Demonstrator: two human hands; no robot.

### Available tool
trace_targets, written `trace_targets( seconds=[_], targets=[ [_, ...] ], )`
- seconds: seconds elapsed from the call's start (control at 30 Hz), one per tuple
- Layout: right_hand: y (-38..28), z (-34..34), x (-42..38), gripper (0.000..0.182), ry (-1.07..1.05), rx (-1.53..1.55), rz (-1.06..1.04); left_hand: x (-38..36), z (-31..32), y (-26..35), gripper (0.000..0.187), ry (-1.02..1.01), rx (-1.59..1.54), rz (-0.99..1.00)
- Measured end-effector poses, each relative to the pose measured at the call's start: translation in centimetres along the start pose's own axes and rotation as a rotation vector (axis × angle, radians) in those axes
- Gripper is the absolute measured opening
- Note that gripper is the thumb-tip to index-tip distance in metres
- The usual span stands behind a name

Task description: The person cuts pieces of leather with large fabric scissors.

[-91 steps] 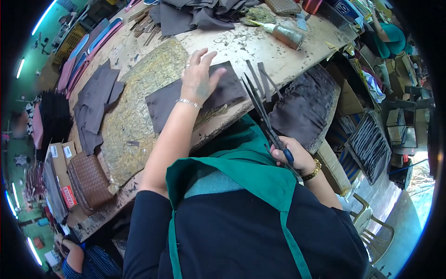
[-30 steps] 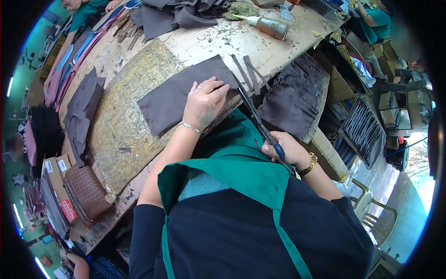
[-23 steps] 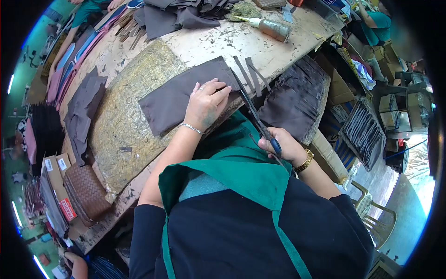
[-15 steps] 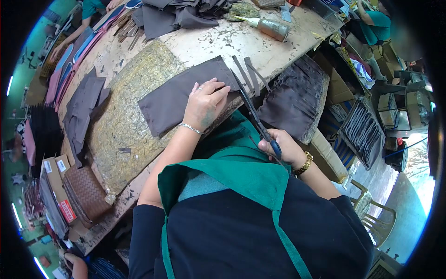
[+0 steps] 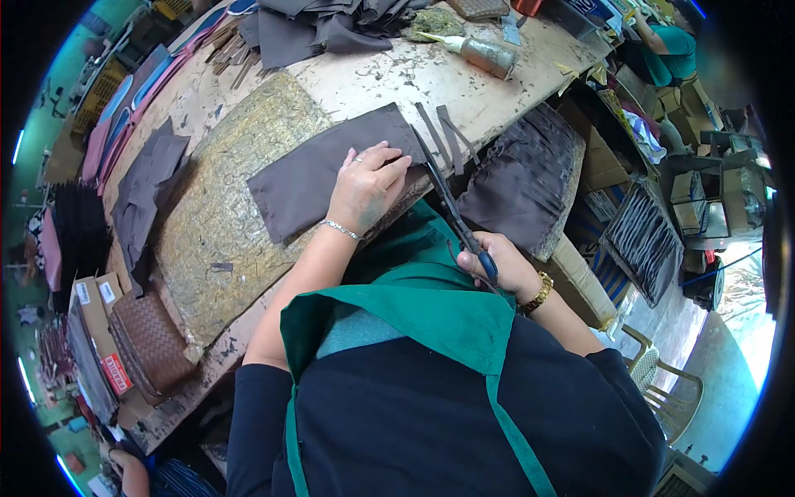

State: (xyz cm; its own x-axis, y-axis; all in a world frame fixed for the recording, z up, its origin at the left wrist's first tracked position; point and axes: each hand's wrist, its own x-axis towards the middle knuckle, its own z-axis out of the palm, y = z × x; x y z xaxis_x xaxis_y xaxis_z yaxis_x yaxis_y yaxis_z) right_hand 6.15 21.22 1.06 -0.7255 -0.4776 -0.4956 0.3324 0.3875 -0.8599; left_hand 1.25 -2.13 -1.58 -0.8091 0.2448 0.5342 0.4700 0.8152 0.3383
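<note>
The cloth (image 5: 310,172) is lying on the bench (image 5: 364,93), partly hidden beneath the fingers of the left hand (image 5: 364,184). Its long axis is slanting from left of those fingers to beyond them on the right. They are resting half-bent, close together; with the thumb hidden, I cannot tell whether they are pinching. The fingers of the right hand (image 5: 505,265) are wrapping the scissors' (image 5: 451,205) handles. The blades, seemingly nearly together, are pointing away from these fingers, past the cloth's right end; contact is unclear.
</note>
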Motion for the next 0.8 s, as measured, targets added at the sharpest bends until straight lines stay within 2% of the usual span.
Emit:
trace_targets(
  seconds=[0.27, 0.57, 0.63, 0.8],
  targets=[
    [-0.2, 0.2, -0.5, 0.053, 0.027, -0.026, 0.008, -0.1, 0.2, -0.1, 0.016, 0.018, 0.003, -0.002],
    [0.4, -0.2, 0.1, 0.052, 0.013, -0.082, -0.096, -0.1, 0.0, 0.0, 0.016, 0.016, -0.023, -0.005],
    [-0.5, 0.1, 0.5, 0.053, -0.013, 0.023, 0.001, -0.1, -0.1, 0.0, 0.016, 0.018, -0.024, -0.001],
    [-1.3, 0.2, 1.6, 0.053, 0.004, 0.016, -0.006, -0.2, 0.1, -0.1, 0.016, 0.022, -0.036, 0.000]
  ],
)
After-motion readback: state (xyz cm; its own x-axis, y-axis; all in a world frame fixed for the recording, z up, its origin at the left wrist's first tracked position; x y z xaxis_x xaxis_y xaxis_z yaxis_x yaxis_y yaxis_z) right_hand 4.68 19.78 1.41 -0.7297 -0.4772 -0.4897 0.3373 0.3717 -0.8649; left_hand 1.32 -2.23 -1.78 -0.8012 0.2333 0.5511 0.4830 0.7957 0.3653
